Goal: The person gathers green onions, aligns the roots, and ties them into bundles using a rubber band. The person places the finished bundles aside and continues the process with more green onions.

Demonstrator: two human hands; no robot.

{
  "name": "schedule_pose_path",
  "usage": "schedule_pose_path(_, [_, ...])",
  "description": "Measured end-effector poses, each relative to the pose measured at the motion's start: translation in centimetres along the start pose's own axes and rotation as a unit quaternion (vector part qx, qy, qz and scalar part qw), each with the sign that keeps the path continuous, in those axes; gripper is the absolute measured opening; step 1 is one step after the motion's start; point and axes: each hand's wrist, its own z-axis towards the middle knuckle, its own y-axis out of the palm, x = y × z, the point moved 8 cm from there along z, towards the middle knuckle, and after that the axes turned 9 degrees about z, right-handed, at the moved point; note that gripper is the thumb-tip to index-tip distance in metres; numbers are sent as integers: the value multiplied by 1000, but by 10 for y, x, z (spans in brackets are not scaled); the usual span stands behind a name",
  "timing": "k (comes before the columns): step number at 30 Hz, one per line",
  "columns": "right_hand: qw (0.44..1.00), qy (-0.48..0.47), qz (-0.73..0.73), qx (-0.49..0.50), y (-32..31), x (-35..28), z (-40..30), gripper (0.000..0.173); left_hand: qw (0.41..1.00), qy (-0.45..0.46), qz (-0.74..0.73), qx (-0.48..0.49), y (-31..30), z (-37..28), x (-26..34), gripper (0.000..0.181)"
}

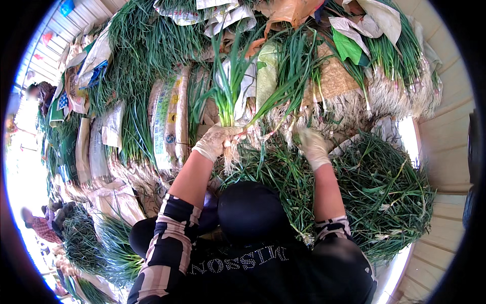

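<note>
My left hand (pixel 216 140), in a pale thin glove, grips a small bunch of green garlic or similar allium plants (pixel 227 102) just above the roots. The leaves stand upright, and the pale roots (pixel 231 157) hang below the fingers. One more stalk (pixel 271 104) slants from this hand towards the right, its leaves reaching the pile behind. My right hand (pixel 314 147), gloved too, is blurred beside the row of white roots. Whether its fingers hold anything cannot be made out. Loose leaves and stalks (pixel 273 171) lie below and between both hands.
Rows of rooted bunches (pixel 395 72) and printed woven sacks (pixel 169 121) lie ahead and left. A large heap of loose leaves (pixel 383 193) is at my right, near a ribbed pale wall (pixel 444 152). Dark-clad knees (pixel 250 212) are before me. Another person (pixel 41 226) is at far left.
</note>
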Motion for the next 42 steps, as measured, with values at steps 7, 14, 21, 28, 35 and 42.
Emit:
schedule_pose_path(7, [951, 155, 249, -96, 34, -53, 8, 56, 997, -63, 23, -28, 13, 0, -38, 19])
schedule_pose_path(14, [986, 43, 106, -122, 88, -115, 52, 54, 992, 14, 115, 49, 14, -23, -11, 23])
schedule_pose_path(21, [995, -38, -10, -88, 111, -144, 53, 48, 998, -28, 31, 55, 16, -31, -28, 21])
schedule_pose_path(28, [992, -41, -68, -102, 99, -155, 56, 51, 988, -18, 11, 152, -7, -24, -44, 19])
schedule_pose_path(35, [980, -166, -105, -32, 102, -182, 45, 56, 985, 5, -66, 162, -15, -15, -52, 19])
schedule_pose_path(42, [903, 57, 425, -35, 131, -143, 36, 51, 986, 16, -157, 55, -19, -19, -47, 14])
